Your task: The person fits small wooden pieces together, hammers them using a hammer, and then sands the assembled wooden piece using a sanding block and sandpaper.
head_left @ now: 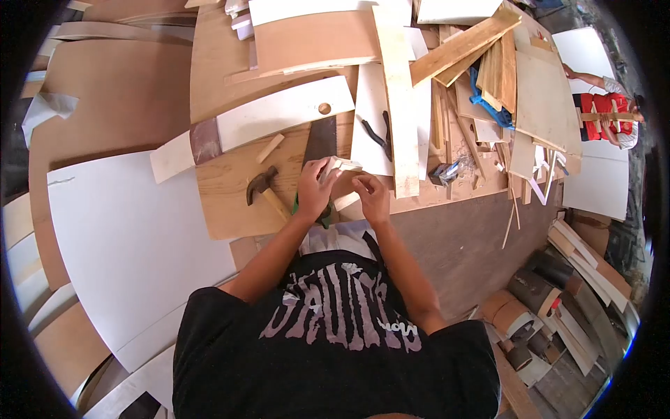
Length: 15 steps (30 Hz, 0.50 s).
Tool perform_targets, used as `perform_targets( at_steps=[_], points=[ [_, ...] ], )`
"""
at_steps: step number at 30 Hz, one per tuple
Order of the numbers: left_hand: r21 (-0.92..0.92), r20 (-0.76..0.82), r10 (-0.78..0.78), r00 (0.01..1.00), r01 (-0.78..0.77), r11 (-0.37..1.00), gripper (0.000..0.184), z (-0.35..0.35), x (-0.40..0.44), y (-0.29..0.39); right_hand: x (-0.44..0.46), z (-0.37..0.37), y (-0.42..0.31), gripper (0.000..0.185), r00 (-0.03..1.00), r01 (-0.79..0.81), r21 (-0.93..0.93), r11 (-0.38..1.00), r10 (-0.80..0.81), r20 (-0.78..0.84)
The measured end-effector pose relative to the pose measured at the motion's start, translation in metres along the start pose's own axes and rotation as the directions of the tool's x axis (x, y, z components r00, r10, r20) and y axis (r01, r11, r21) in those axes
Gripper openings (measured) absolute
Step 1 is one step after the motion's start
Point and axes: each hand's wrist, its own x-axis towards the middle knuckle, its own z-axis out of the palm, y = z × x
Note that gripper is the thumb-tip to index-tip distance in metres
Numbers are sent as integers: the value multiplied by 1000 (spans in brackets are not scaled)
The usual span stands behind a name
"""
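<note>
Near the bench's front edge, my left hand point(313, 188) is closed on a small pale wood piece point(342, 165). To its right, my right hand point(372, 198) has its fingers bent close to that piece; whether they hold anything is too small to tell. A hammer point(264, 187) lies left of my hands, its handle toward me. A saw blade point(321, 140) lies beyond my left hand, partly under a curved white board point(279, 110). Black-handled pliers point(377, 135) rest on a white panel point(368, 91) beyond my right hand.
A long wood strip point(398, 105) stands right of the pliers. Stacked planks point(481, 52), a blue strap point(481, 98) and offcuts are farther right. A large white sheet point(132, 244) is at left. Wood scraps point(530, 321) lie lower right. Another person point(607, 115) is at far right.
</note>
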Motion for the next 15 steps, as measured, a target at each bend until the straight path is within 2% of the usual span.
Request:
perform_targets(
  at_steps=[2,4,5,7,8,10,15],
  points=[
    [10,-26,33,999,-33,999,36,-10,-2,27,-2,-4,3,30,995,-54,147,988,41,92],
    [-10,37,-115,993,116,993,34,-14,-5,43,-6,-3,-7,30,987,-103,231,967,71,141],
    [-3,38,-115,993,115,993,34,-15,-6,50,-8,-3,-13,31,978,-147,304,941,92,189],
    [32,-18,-40,999,41,999,35,-16,-7,59,-10,-3,-29,27,969,-174,342,923,99,226],
    [38,-15,-38,999,39,999,35,-17,-6,57,-10,-3,-32,24,959,-199,375,905,103,262],
    [99,-1,63,998,-63,993,35,-18,-4,53,-10,1,-29,25,950,-234,400,886,120,289],
    [214,100,9,995,-30,976,34,-21,-1,62,-18,5,-4,35,909,-361,535,764,160,385]
  ],
)
